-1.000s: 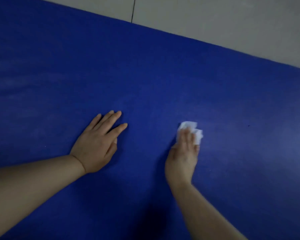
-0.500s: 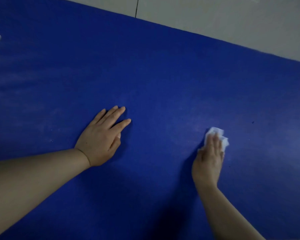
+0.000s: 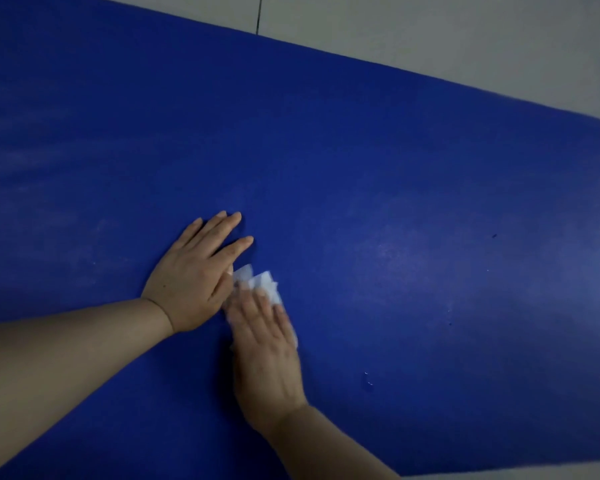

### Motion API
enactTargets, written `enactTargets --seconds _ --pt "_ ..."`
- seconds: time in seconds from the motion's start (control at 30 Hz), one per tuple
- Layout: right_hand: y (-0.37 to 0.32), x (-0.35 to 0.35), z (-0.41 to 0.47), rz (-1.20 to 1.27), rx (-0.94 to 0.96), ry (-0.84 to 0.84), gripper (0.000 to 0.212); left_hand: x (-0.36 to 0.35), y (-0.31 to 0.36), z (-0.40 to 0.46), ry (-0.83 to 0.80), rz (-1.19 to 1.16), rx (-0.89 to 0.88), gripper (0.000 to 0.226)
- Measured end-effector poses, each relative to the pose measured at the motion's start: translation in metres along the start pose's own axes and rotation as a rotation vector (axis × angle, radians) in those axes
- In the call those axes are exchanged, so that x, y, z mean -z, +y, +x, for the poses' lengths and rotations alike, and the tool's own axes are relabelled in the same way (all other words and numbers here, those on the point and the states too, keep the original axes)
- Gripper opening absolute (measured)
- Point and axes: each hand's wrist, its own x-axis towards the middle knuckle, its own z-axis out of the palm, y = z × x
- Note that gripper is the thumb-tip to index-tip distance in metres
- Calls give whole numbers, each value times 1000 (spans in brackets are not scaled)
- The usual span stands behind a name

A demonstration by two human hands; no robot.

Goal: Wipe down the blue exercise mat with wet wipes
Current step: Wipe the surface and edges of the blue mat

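The wet wipe (image 3: 257,284) is looking thin, limp and damp: no stiffness, so it is probably bunching or rolling if pushed from one edge only. Best handled the way it is being handled, flat fingers spread over most of it, pressure straight down, dragging rather than pinching. Light enough that a hard pass could leave it stuck behind or folded over.

The blue exercise mat (image 3: 378,168) is lying flat on the floor (image 3: 430,32), soft and slightly grippy by the look of it, and likely to creep or ripple under a sideways stroke unless pinned.

Grip state: the right hand (image 3: 264,344) is pressing the wipe onto the mat with fingers straight, motion-blurred, not curled round it. The left hand (image 3: 194,271) is resting palm-down, fingers straight and holding nothing, bracing the mat.

Position: the wipe is sitting just right of the left hand, touching or nearly touching its thumb side, white corners poking out beyond the right fingertips.

Mat appearance: deep blue, matte, with pale dusty smears left of the left hand and a faint sheen to the right of it; a few small specks and droplets to the lower right. Grey tiled floor is showing beyond the mat's far edge.
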Motion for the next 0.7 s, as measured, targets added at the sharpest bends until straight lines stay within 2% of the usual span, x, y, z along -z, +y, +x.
enactTargets --seconds 0.07,0.2,0.3,0.4,0.5,0.57,0.63,0.7 --pt "30 12 -1 15 -110 33 62 -1 0 0 11 -11 3 52" --pt "97 34 -10 49 -464 141 59 -1 -1 -1 13 -10 2 52" --pt "97 33 -15 76 -589 206 59 -2 -1 0 14 -3 0 52" --pt "53 17 -14 29 -485 208 59 -2 -1 -1 14 3 2 52" --pt "2 -3 -22 -15 -175 120 63 -1 0 0 14 3 -2 52" --pt "-7 -8 -25 -29 -40 34 65 -1 0 0 8 11 -8 52" --pt "9 -1 -24 -28 -29 2 65 -1 0 0 7 3 -6 52" --pt "40 12 -24 -3 -154 36 65 -1 -1 0 13 -2 -2 52"
